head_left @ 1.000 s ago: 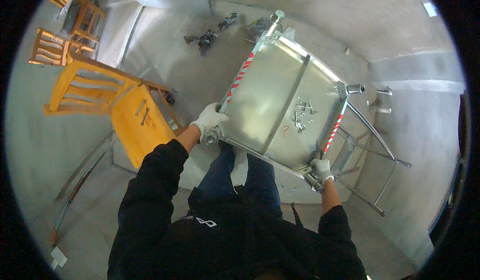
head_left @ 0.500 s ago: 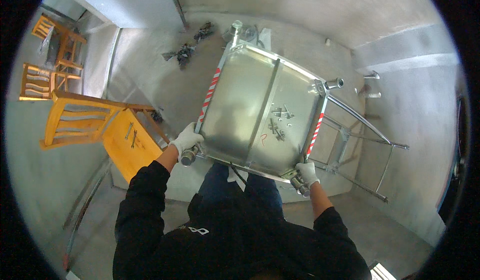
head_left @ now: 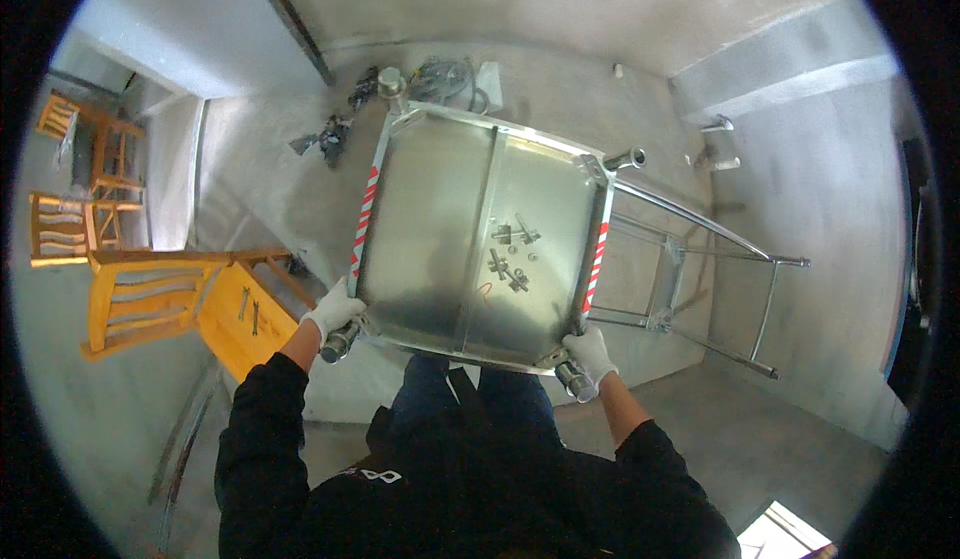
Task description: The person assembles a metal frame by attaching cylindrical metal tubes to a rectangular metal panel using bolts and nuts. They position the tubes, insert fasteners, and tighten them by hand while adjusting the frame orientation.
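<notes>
A square metal platform (head_left: 425, 219) with a raised rim, a centre rib and red-and-white striped tape on two sides spans the space in front of me. Round steel tube ends jut from its corners. My left hand (head_left: 334, 311), in a white glove, grips the near left corner by the tube there. At the near right corner my right hand (head_left: 590, 351), gloved too, is closed round the rim beside another tube. Several bolts (head_left: 509, 277) and nuts lie loose on the right half of the platform. The fingers' undersides are hidden.
A wooden chair (head_left: 155, 304) stands at my left with two wrenches (head_left: 254, 317) on its seat. A tubular metal frame (head_left: 740, 252) is at the right. Crumpled dark plastic (head_left: 325, 141) lies beyond the platform. More wooden chairs (head_left: 60, 229) are farther left.
The platform appears farther left and slightly lower, turned a little, with both hands still on it. The whole view has shifted too. The bolts stay on the platform.
</notes>
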{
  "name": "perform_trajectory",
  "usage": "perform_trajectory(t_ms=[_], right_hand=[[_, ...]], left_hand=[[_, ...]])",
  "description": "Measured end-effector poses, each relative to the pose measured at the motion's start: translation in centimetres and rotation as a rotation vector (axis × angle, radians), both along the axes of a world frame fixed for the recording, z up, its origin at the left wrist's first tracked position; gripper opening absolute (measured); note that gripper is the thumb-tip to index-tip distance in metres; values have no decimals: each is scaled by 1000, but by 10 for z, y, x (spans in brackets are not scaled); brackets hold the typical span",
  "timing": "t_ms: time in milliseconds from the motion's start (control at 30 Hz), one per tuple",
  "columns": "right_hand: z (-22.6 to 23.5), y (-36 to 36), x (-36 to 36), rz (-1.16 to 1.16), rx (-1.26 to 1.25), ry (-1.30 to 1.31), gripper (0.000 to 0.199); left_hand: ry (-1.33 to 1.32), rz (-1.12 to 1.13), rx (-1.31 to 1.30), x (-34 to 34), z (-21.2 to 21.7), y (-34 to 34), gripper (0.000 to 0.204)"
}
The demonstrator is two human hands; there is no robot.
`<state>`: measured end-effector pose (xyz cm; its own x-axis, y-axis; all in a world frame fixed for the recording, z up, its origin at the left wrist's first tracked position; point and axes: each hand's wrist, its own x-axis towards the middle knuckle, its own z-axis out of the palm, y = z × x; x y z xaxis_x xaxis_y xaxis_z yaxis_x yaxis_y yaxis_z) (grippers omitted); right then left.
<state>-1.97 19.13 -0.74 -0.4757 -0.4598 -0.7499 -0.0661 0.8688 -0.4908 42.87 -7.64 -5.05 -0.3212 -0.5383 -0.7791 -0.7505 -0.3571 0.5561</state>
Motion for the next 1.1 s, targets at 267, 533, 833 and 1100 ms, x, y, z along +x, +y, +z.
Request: perform_trajectory(t_ms=[267, 533, 833, 1100], right_hand=[[-8, 3, -7, 55, 63, 47, 39], [9, -2, -1, 115, 109, 120, 44], [-27, 16, -14, 7, -40, -41, 36], [27, -27, -44, 725, 352, 299, 53]], left_hand=[[-2, 13, 70, -25, 18, -12, 73], [104, 429, -88, -105, 15, -87, 55], [-293, 382, -430, -142, 22, -73, 55], [-179, 399, -434, -151, 42, -80, 67]])
